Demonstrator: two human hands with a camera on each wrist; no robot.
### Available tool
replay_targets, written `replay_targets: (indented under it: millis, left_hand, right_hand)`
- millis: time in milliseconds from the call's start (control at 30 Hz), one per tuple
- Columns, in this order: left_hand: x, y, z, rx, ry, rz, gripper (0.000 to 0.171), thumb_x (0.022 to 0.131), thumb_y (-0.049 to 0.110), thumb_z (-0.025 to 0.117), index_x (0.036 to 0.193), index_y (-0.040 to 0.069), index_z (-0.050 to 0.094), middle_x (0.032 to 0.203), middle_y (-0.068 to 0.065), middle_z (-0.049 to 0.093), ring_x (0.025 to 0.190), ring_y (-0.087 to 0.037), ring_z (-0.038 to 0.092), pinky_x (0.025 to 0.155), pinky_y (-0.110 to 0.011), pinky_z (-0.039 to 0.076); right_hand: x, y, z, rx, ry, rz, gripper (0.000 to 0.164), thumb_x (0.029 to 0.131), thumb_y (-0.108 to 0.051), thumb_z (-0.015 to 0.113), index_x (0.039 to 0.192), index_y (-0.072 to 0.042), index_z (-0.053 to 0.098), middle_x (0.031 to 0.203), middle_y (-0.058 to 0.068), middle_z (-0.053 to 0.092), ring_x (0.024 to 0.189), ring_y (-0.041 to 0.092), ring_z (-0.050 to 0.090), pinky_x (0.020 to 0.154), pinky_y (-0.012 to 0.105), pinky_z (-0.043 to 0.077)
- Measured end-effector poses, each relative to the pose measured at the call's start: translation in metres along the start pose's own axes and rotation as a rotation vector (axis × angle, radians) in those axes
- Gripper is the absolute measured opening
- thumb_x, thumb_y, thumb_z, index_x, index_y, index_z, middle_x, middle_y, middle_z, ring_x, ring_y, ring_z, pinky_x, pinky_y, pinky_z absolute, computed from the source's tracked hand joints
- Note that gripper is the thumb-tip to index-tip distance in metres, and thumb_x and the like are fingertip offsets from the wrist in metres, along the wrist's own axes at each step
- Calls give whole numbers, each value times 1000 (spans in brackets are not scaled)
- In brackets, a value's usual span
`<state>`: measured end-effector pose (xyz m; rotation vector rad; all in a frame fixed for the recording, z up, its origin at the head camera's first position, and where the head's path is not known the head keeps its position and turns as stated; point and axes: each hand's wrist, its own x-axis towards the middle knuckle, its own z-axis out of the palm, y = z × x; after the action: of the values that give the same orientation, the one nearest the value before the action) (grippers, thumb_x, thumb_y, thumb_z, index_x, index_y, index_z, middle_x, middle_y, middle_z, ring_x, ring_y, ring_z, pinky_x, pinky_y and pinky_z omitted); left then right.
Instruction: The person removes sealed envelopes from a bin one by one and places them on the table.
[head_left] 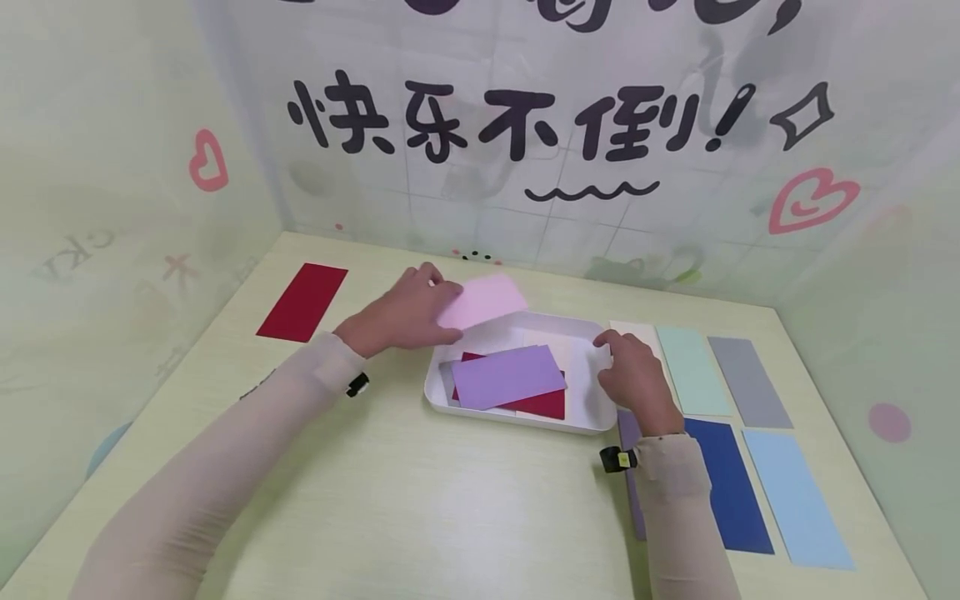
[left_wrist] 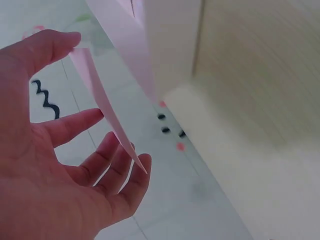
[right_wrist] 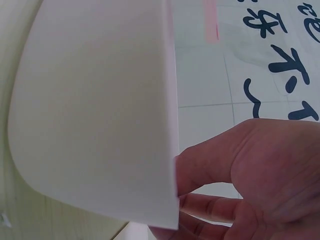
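My left hand holds a pink sheet of card above the left back part of a white tray. In the left wrist view the pink card is seen nearly edge-on, between the thumb and the other fingers. At the tray's right end, my right hand grips the rim; the right wrist view shows its thumb and fingers at the edge of the white tray wall. Inside the tray, a purple card lies across a red card, with pale and grey cards partly covered beneath.
A dark red card lies at the table's back left. To the tray's right are a mint card, a grey card, a blue card, a light blue card and a partly hidden purple card. Printed walls enclose the table.
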<state>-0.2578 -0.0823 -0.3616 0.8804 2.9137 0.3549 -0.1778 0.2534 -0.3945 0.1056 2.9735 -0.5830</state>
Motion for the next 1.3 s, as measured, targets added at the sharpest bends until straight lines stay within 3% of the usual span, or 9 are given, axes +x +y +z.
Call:
replay_targets:
  millis: [267,500,733,933,1300]
  left_hand:
    - [-13,-42,-2,32,32,-177,72,85,46,66,143,7,49,130,-20,41,117,-36,38,82,-47,48]
    - [-28,-68,2,10,14,-393,62,85,40,65,125,-5,50,116,-29,39,105,-44,39,73,-52,49]
    - [-40,-74,10,-1,-34,-523,64,82,39,69,114,-11,45,104,-32,38,98,-45,40,70,-52,50]
    - [-46,-74,14,-51,-57,-621,63,82,42,68,112,-8,44,98,-29,36,91,-43,41,64,-50,49]
    - [-50,-77,17,-41,-96,-651,68,83,49,67,112,-7,43,94,-29,37,87,-44,44,61,-52,48]
  right_hand:
    - [-1,1,1,10,1,-10,43,88,-2,61,131,-6,54,123,21,54,100,34,55,87,50,49]
    - [0,3,1,13,-3,-12,43,88,-2,60,131,-5,54,122,22,54,98,34,55,85,49,50]
    - [-1,2,2,9,5,-13,43,88,-1,61,130,-6,55,122,21,55,97,33,54,83,46,50]
    - [-1,3,2,6,-2,-13,42,88,-2,60,130,-5,54,121,21,55,98,33,54,84,47,50]
    - [0,0,0,12,-17,5,43,89,-4,61,132,-7,53,122,20,54,100,34,53,86,48,50]
